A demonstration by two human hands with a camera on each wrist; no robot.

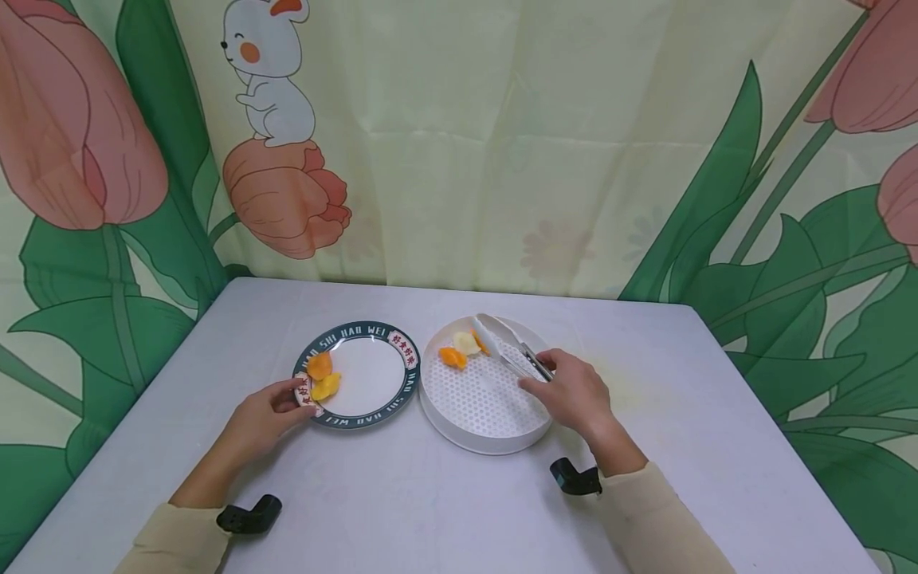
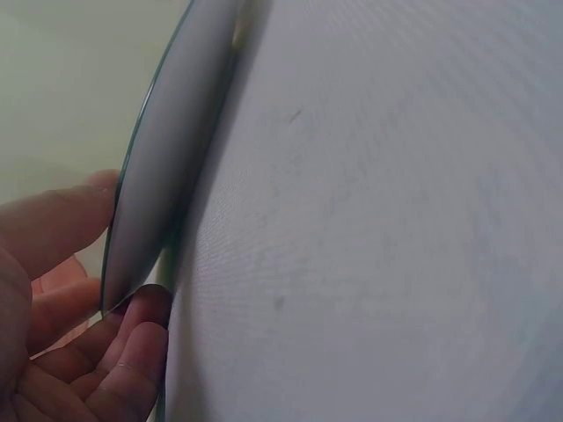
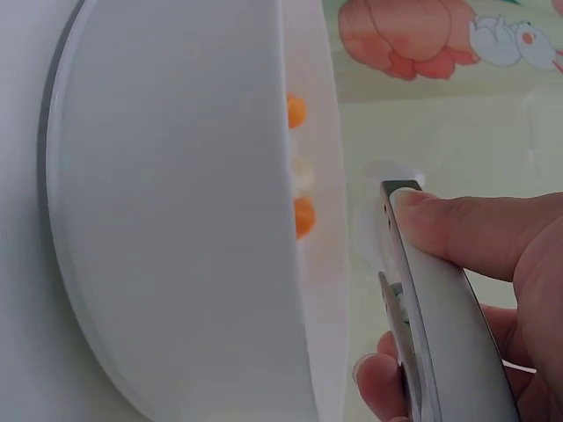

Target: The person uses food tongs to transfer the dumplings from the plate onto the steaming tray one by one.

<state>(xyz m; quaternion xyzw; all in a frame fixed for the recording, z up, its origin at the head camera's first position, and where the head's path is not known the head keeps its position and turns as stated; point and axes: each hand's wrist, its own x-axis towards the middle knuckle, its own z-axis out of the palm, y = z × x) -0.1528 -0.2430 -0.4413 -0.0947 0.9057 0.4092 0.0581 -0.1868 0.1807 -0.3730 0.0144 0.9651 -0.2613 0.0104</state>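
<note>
My left hand [image 1: 261, 422] pinches the near-left rim of a white plate [image 1: 369, 375] with a dark lettered border. In the left wrist view, the thumb is on top of the plate [image 2: 171, 123] and fingers curl beneath its edge. An orange piece [image 1: 319, 366] and a yellow piece [image 1: 326, 387] lie on that plate's left side. My right hand [image 1: 574, 395] grips metal-handled tongs [image 1: 534, 360] with pale, broad tips. Those tips extend over a round white perforated tray [image 1: 495, 406], beside an orange piece [image 1: 453, 358], a pale piece [image 1: 466, 344] and another orange piece partly hidden by the tongs.
Plate and tray stand side by side, nearly touching, on a white-covered table [image 1: 402, 510]. Behind the table hangs a curtain [image 1: 459, 199] printed with tulips and a rabbit. A black wrist camera [image 1: 251, 516] is on the left wrist, another [image 1: 575, 477] on the right.
</note>
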